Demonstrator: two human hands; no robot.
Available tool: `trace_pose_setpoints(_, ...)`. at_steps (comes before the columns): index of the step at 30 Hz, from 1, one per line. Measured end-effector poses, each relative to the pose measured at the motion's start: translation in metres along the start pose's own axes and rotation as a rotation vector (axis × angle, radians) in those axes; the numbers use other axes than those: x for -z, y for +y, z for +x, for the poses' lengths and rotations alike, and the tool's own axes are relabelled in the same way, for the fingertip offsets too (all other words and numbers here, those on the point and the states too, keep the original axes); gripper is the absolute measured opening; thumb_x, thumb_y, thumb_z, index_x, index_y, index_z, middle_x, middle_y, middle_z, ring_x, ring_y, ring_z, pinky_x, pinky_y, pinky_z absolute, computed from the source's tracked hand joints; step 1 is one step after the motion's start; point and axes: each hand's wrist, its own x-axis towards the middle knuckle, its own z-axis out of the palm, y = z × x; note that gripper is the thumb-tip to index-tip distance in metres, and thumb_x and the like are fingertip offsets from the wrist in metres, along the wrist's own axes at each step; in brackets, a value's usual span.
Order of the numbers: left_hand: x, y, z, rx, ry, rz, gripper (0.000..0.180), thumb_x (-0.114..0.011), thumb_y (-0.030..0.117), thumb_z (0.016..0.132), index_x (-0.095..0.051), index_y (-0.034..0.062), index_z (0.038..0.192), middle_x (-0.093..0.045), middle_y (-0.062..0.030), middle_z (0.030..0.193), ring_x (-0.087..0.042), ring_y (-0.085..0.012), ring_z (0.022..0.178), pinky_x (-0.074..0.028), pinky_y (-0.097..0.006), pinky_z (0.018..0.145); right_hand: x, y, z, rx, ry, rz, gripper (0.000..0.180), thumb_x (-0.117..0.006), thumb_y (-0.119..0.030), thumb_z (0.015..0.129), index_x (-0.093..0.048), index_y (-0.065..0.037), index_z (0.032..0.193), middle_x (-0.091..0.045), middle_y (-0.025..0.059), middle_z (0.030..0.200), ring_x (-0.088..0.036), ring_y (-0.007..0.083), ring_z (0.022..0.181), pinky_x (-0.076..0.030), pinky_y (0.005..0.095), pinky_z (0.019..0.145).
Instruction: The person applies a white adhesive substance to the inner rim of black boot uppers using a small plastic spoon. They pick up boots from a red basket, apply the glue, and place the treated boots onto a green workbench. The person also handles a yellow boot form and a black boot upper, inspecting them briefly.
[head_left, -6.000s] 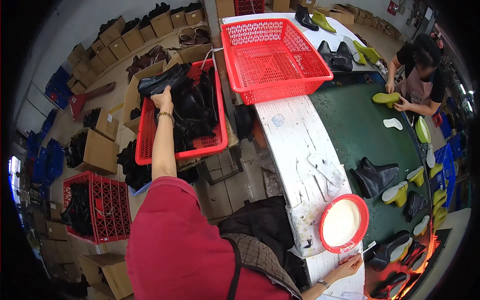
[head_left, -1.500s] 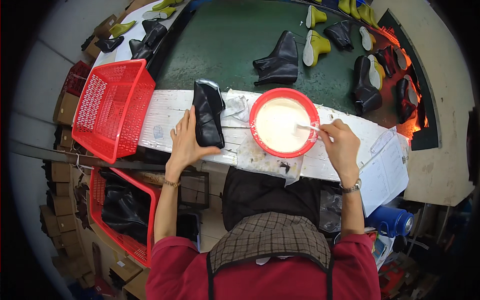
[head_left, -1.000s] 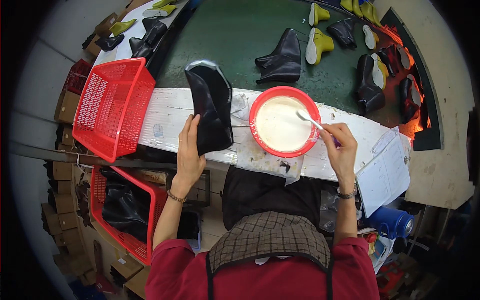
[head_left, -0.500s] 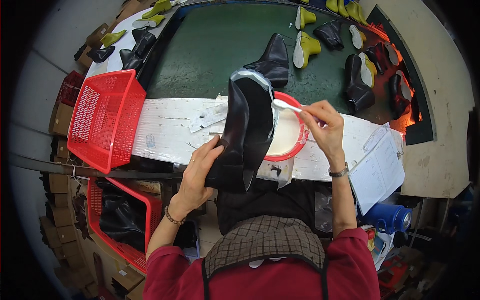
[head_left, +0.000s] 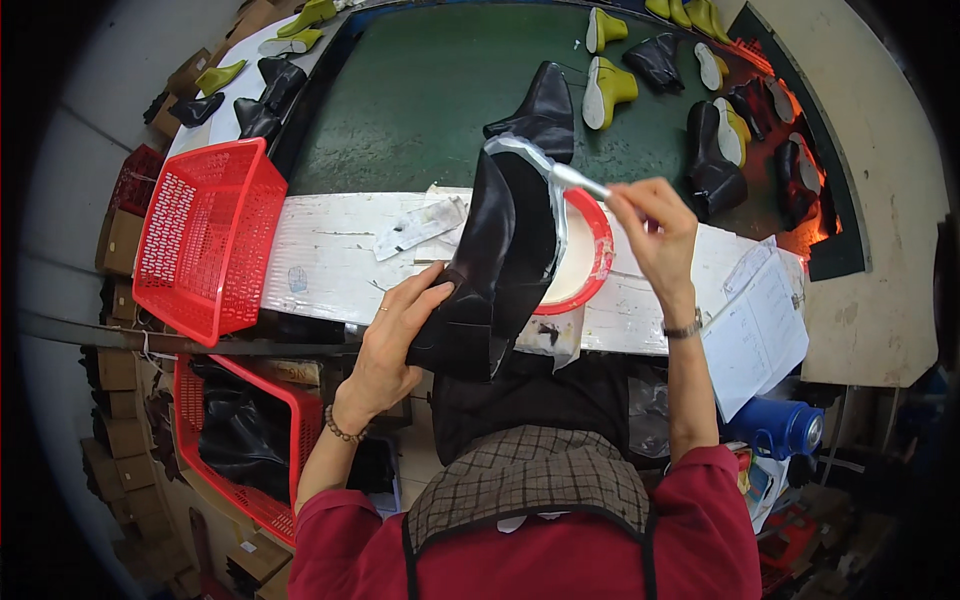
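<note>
My left hand (head_left: 398, 322) grips a black leather boot upper (head_left: 478, 262) by its shaft, holding it tilted over the white bench edge. Its open bottom faces up and away, and a wet whitish band lines that rim. Closed round a small brush (head_left: 585, 182) with a pale handle, my right hand (head_left: 655, 228) has the bristle end against the rim's right side. Partly behind the upper stands a red bowl (head_left: 604, 238) of creamy white liquid. Another black boot upper (head_left: 540, 118) lies just beyond, on the green belt.
A red basket (head_left: 215, 245) stands on the left; a lower red basket (head_left: 300, 430) holds black uppers. Yellow-green shoe lasts (head_left: 608, 92) and black boots (head_left: 712, 165) sit far right by a glowing heater opening (head_left: 815, 225). Papers (head_left: 755, 335) and a blue flask (head_left: 780, 428) are at right.
The brush has moved slightly up along the rim, its handle now angled more downward to the right. The boot upper has shifted a little to the right and tilted.
</note>
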Motion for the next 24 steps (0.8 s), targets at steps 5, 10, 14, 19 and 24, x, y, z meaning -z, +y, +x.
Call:
trace_pose_setpoints(5, -0.004, 0.002, 0.007, 0.026, 0.075, 0.103, 0.095, -0.053, -0.023, 0.056, -0.049, 0.0032, 0.147, -0.045, -0.0243, 0.153, -0.047, -0.0443, 0.137, -0.04, -0.048, 0.114, 0.003, -0.016, 0.003, 0.035, 0.046, 0.04, 0.015, -0.078, -0.006, 0.087, -0.079, -0.003, 0.102, -0.068, 0.0056, 0.085, -0.057, 0.0095, 0.065, -0.044, 0.0248, 0.056)
trace_pose_setpoints(10, -0.013, 0.003, 0.016, 0.031, 0.2, 0.131, 0.085, -0.063, -0.018, 0.066, -0.048, 0.0035, 0.147, -0.045, -0.0247, 0.154, -0.047, -0.0433, 0.137, -0.04, -0.048, 0.114, -0.003, -0.038, -0.043, -0.169, -0.171, 0.256, 0.008, -0.078, -0.006, 0.087, -0.079, 0.0, 0.094, -0.069, 0.0049, 0.082, -0.057, 0.0075, 0.067, -0.041, 0.0226, 0.057)
trace_pose_setpoints(14, -0.017, -0.002, 0.017, -0.046, 0.232, 0.109, 0.079, -0.068, -0.013, 0.071, -0.05, 0.003, 0.146, -0.047, -0.0246, 0.152, -0.049, -0.0428, 0.136, -0.04, -0.048, 0.113, -0.008, -0.008, -0.039, -0.119, -0.065, 0.201, 0.011, -0.079, -0.006, 0.087, -0.079, 0.0, 0.096, -0.068, 0.0055, 0.081, -0.059, 0.0101, 0.07, -0.044, 0.0243, 0.06)
trace_pose_setpoints(19, -0.02, 0.002, 0.022, -0.017, 0.232, 0.121, 0.081, -0.062, -0.016, 0.067, -0.05, 0.0013, 0.146, -0.05, -0.0246, 0.15, -0.05, -0.0421, 0.135, -0.04, -0.047, 0.114, -0.009, -0.008, -0.026, -0.093, 0.002, 0.164, 0.015, -0.081, -0.007, 0.086, -0.079, -0.002, 0.1, -0.068, 0.0039, 0.088, -0.06, 0.01, 0.073, -0.044, 0.0249, 0.06)
trace_pose_setpoints(24, -0.024, -0.001, 0.029, 0.023, 0.287, 0.055, 0.084, -0.056, -0.019, 0.065, -0.048, 0.0001, 0.147, -0.05, -0.0248, 0.15, -0.049, -0.0414, 0.137, -0.038, -0.046, 0.115, -0.014, -0.016, -0.038, 0.008, -0.019, 0.25, 0.02, -0.084, -0.004, 0.08, -0.08, -0.004, 0.1, -0.068, 0.0043, 0.091, -0.063, 0.0123, 0.081, -0.049, 0.026, 0.068)
